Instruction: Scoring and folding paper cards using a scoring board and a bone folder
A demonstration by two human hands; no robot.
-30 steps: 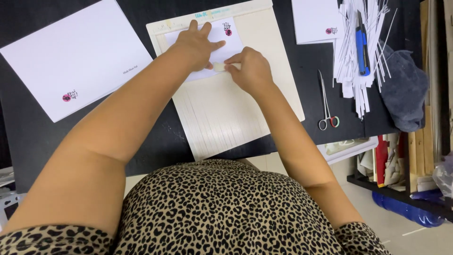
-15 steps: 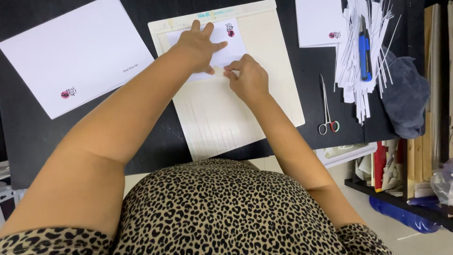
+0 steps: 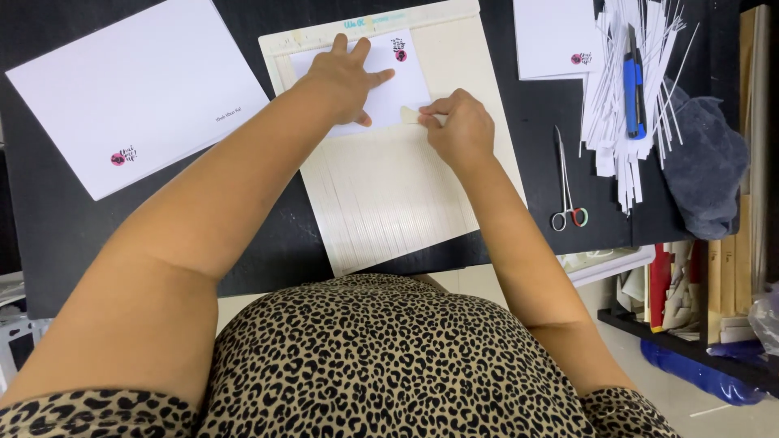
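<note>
Nearest the camera the cream scoring board [image 3: 389,211] lay on the black table [image 3: 49,235], its grooves running from the near edge to the far edge. Further out the right hand [image 3: 461,126] sat on the board, fingers curled shut with thumb and forefinger pinching a small cream tool [image 3: 412,116] at the near right corner of the white card [image 3: 381,81]. The tool's tip pointed left toward the card, so the card lay just left of and beyond the right fingertips, touching. The left hand [image 3: 345,77] lay flat on the card, fingers spread open and pressing down, gripping nothing; it was the hand on the card, the right only at its edge. The card's long axis ran across the board, left to right, hard against the far rail. Compared with half a second earlier, the right hand had slid a bit toward the far rail and closer to the card corner; the left hand stayed put, the card did not shift. Right of the board lay scissors [image 3: 565,182], beyond them a pile of white paper strips [image 3: 629,122] with a blue knife [image 3: 634,77] on top. A large white sheet [image 3: 138,89] sat at the far left corner.
</note>
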